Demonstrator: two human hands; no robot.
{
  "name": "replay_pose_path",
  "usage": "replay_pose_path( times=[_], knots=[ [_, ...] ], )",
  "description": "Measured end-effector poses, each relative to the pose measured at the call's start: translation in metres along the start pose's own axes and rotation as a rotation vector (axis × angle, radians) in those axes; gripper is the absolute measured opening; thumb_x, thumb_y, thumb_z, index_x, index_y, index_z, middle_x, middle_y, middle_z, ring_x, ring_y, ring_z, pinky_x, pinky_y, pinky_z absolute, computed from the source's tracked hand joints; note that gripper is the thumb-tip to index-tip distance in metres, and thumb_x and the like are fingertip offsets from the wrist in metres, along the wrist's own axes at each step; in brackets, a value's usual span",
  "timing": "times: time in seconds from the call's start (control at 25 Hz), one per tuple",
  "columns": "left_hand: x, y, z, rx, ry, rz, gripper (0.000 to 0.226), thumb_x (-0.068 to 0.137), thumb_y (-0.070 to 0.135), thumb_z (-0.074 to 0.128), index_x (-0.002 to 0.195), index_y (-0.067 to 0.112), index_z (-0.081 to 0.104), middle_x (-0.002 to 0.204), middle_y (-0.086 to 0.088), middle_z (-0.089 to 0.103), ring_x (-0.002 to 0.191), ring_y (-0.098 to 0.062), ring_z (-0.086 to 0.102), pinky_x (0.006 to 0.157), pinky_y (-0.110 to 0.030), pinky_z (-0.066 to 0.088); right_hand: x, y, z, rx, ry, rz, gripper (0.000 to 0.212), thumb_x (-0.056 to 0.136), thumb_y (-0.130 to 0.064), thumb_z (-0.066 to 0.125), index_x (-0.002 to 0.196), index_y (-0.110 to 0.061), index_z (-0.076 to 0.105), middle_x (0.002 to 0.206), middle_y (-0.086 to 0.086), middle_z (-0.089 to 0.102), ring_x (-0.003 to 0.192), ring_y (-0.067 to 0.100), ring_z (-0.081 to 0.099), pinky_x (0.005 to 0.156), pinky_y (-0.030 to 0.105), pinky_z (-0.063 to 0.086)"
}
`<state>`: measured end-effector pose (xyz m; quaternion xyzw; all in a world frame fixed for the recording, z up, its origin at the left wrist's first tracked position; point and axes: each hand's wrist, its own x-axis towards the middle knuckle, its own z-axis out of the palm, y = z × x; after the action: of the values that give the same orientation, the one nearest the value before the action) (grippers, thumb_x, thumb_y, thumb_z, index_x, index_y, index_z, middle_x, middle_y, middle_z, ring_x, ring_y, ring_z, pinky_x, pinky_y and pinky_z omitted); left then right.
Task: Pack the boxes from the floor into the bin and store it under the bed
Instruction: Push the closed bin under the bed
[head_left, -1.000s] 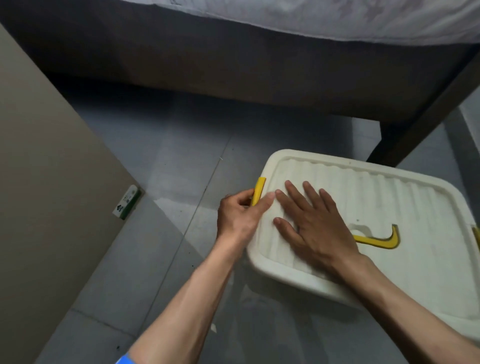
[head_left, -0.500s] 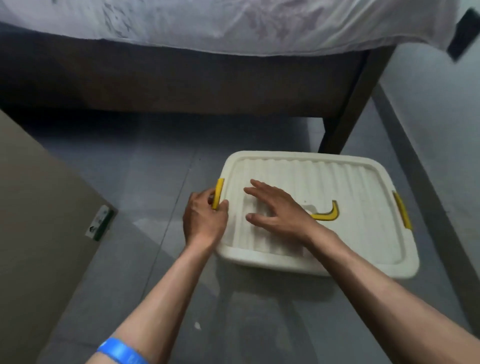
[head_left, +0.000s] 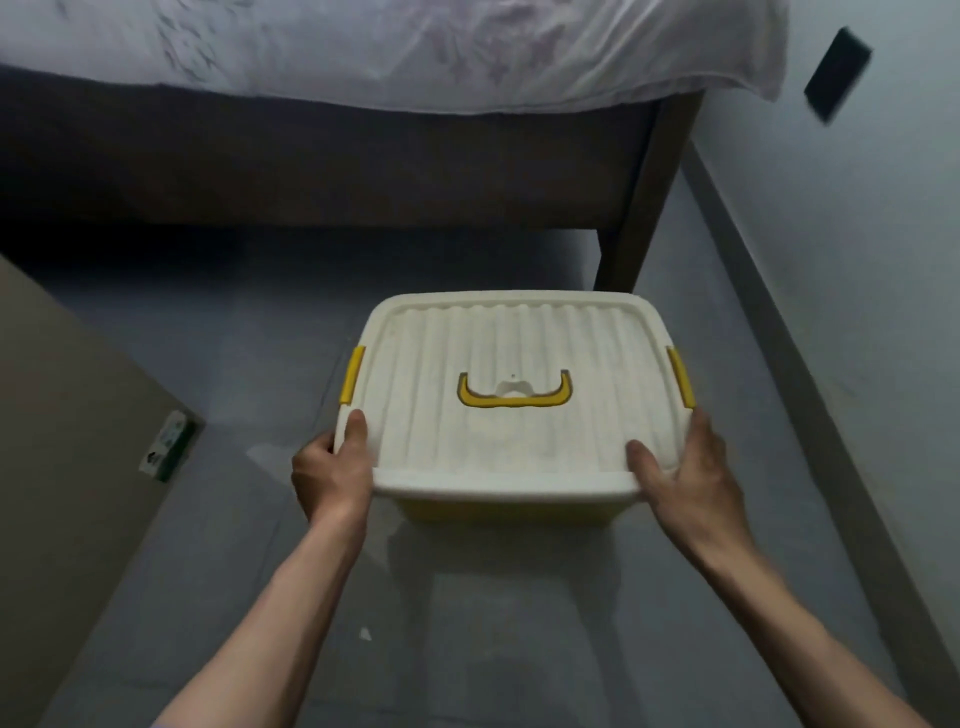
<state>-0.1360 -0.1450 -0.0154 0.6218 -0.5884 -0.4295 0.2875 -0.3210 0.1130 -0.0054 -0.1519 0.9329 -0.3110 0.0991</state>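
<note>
A yellow storage bin (head_left: 498, 512) with a cream ribbed lid (head_left: 519, 431) stands on the grey floor in front of the bed. The lid is on, with yellow side latches and a yellow handle lying flat in its middle. My left hand (head_left: 332, 467) grips the lid's near left corner, thumb on top. My right hand (head_left: 685, 467) grips the near right corner the same way. The boxes are not visible; the bin's inside is hidden by the lid.
The bed (head_left: 363, 52) with a white sheet spans the top, its dark frame and a wooden leg (head_left: 644, 208) just behind the bin. A dark gap lies under the frame. A brown panel (head_left: 62, 441) stands at left. A wall with a skirting strip (head_left: 779, 338) runs along the right.
Both hands moved off the lid's top and left latch to the near corners. The view swung so the bin now sits square in front of me.
</note>
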Motion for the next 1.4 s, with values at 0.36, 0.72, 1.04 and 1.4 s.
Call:
replay_pose_path(
  times=[0.36,0.72,1.04,1.4],
  knots=[
    [-0.059,-0.017,-0.040,0.351,0.034,0.563,0.070,0.078,0.025,0.054,0.146,0.022,0.038,0.150,-0.012,0.039,0.135,-0.031,0.039,0.108,-0.052,0.035,0.004,-0.032,0.031,-0.336,0.220,-0.745,0.049,0.096,-0.046,0.046,0.135,-0.016,0.052,0.147,0.013,0.046,0.132,0.037,0.043,0.105,0.052,0.034],
    [-0.015,-0.026,-0.016,0.775,-0.235,0.804,0.092,0.086,0.024,0.060,0.158,0.022,0.003,0.166,-0.005,0.001,0.153,-0.024,-0.003,0.121,-0.050,0.014,0.031,-0.059,0.047,-0.412,0.361,-0.677,0.016,0.092,-0.023,0.066,0.100,-0.010,0.069,0.100,0.013,0.066,0.085,0.036,0.059,0.066,0.041,0.048],
    [0.084,0.047,0.045,0.851,-0.378,0.765,0.092,0.088,0.025,0.054,0.156,0.024,-0.008,0.166,-0.002,-0.014,0.152,-0.024,-0.011,0.119,-0.053,0.015,0.126,-0.124,0.070,-0.426,0.301,-0.437,0.016,0.092,-0.008,0.055,0.092,-0.004,0.071,0.098,0.010,0.066,0.087,0.035,0.060,0.065,0.039,0.049],
    [0.183,0.102,0.086,1.036,-0.456,0.672,0.099,0.088,0.030,0.059,0.155,0.024,-0.015,0.164,-0.002,-0.020,0.152,-0.026,-0.011,0.120,-0.052,0.016,0.194,-0.138,0.094,-0.425,-0.069,-0.529,0.081,0.089,-0.020,0.058,0.158,-0.019,0.015,0.166,-0.004,0.011,0.151,0.025,0.011,0.119,0.045,0.021]
  ],
)
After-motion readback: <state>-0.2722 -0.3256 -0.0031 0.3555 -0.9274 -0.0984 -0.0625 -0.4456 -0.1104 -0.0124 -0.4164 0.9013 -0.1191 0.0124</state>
